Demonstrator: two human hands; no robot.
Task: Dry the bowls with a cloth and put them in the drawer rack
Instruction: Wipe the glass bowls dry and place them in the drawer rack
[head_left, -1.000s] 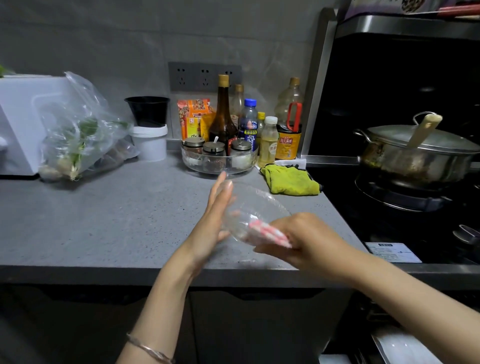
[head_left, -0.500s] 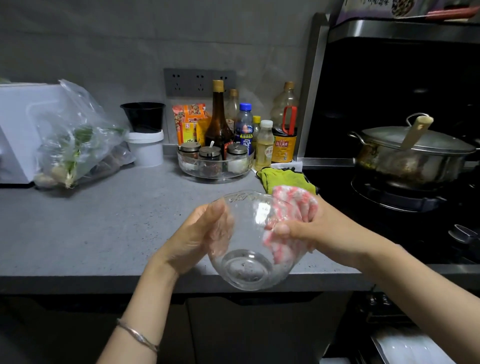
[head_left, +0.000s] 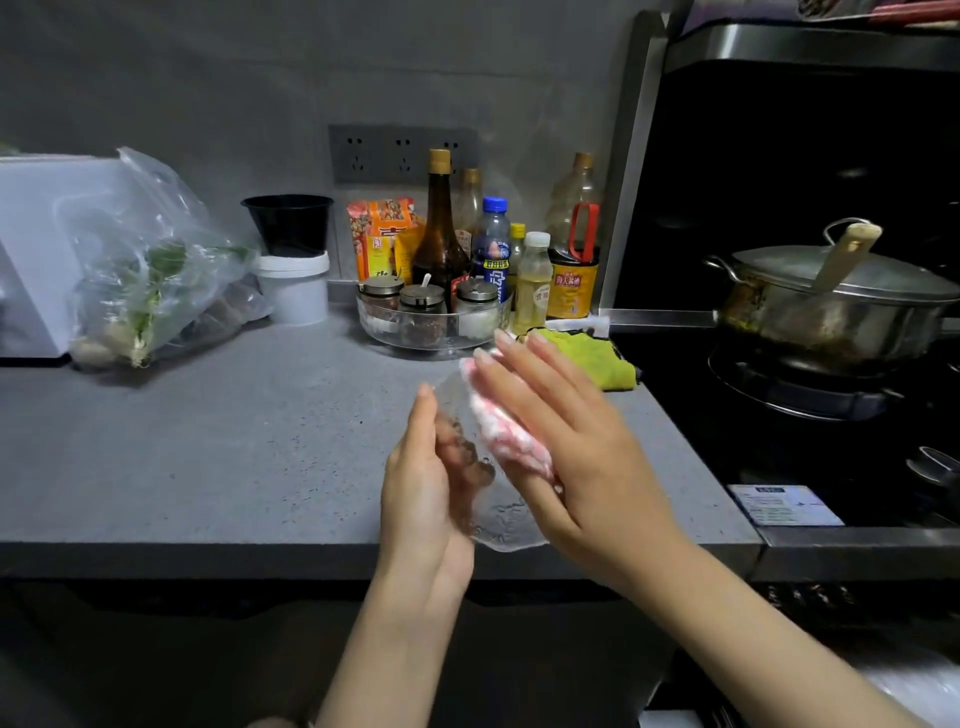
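A clear glass bowl is held tilted on its side above the front edge of the grey counter. My left hand holds it from the left, thumb pointing up and fingers showing through the glass. My right hand lies on the bowl from the right with straight fingers and presses a pink-and-white cloth against the glass. No drawer rack is in view.
A yellow-green rag lies just behind my hands. A glass tray of spice jars and several bottles stand at the back. On the stove to the right sits a lidded steel pot. At the left are a plastic bag of vegetables and a white tub.
The bowl has turned from mouth-up onto its side. My right hand has moved from gripping the cloth at the rim to pressing it flat against the bowl with straight fingers.
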